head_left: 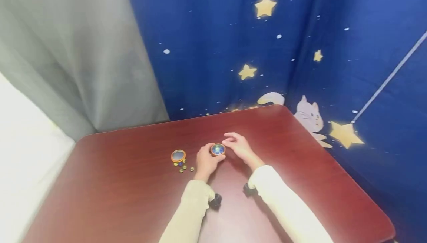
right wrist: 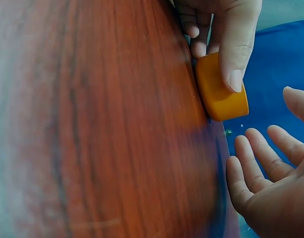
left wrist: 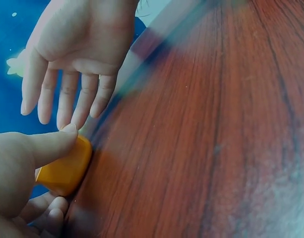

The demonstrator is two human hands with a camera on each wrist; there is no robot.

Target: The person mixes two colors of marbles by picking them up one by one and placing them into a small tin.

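Note:
My left hand (head_left: 205,163) holds a small round orange cup (head_left: 218,149) on the table, thumb on the near side and fingers on the far side. Several small blue and pale pieces show inside it. Both wrist views show the smooth orange outer wall of the cup (left wrist: 72,166). To its right, my right hand (head_left: 241,148) hovers with loosely extended fingers and nothing visible in them. A tiny green speck (right wrist: 228,132) appears near the cup in the right wrist view; I cannot tell what it is.
Left of the hands lies a round orange-rimmed piece (head_left: 178,156) with a grey-blue middle. Several small yellowish and blue beads (head_left: 181,164) are scattered just in front of it. The reddish-brown table (head_left: 133,198) backs onto grey and blue star-patterned curtains (head_left: 213,50).

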